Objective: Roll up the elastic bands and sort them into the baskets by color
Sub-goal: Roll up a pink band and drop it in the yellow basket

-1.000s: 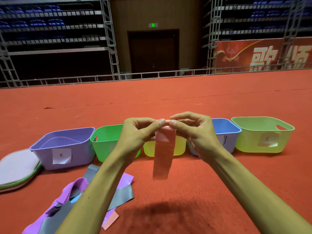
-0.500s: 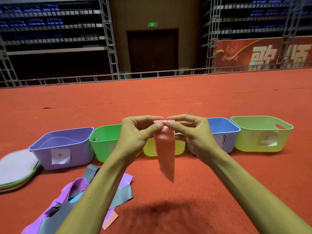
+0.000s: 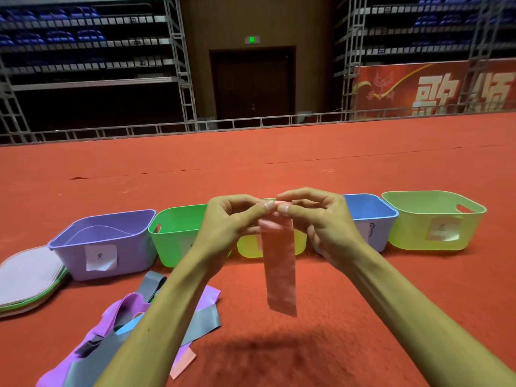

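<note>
Still pinched at its top by my left hand (image 3: 226, 223) and right hand (image 3: 325, 223), the pink band (image 3: 280, 275) hangs straighter in front of the yellow basket (image 3: 248, 248). Only the purple basket (image 3: 134, 255) shows contents: a lilac piece (image 3: 97, 232).

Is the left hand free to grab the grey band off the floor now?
Probably not: the left hand and right hand both pinch the pink band. The grey band itself lies exposed on the floor.
</note>
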{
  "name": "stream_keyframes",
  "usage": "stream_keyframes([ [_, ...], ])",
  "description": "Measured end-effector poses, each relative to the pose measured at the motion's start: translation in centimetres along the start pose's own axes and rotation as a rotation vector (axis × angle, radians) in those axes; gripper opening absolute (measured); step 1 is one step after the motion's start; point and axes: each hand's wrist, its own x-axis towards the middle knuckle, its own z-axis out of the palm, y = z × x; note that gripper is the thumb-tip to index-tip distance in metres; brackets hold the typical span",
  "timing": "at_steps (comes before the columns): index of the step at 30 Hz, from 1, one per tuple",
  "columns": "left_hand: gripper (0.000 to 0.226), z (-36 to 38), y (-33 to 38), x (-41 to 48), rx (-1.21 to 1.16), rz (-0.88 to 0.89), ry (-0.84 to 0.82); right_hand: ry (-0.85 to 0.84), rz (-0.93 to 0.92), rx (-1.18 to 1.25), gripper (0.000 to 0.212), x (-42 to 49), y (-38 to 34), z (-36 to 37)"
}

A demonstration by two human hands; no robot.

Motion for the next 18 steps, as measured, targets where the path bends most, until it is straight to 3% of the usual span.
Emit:
stream_keyframes([
  [4, 0.029, 0.01, -0.13, -0.06, 0.036, 0.044, 0.048, -0.001, 0.002, -0.017, 0.018, -0.07, 0.04, 0.06],
  [8, 0.012, -0.04, -0.16, 0.01, 0.094, 0.095, 0.062, -0.013, 0.035, -0.011, 0.023, 0.02, -0.05, -0.07],
  [11, 0.013, -0.04, -0.17, 0.02, 0.11, 0.121, 0.068, -0.006, 0.055, -0.043, 0.026, -0.02, -0.18, 0.05],
  [18, 0.017, -0.03, -0.17, -0.2, 0.097, 0.129, 0.071, 0.033, 0.017, -0.11, 0.004, -0.31, 0.11, 0.12],
])
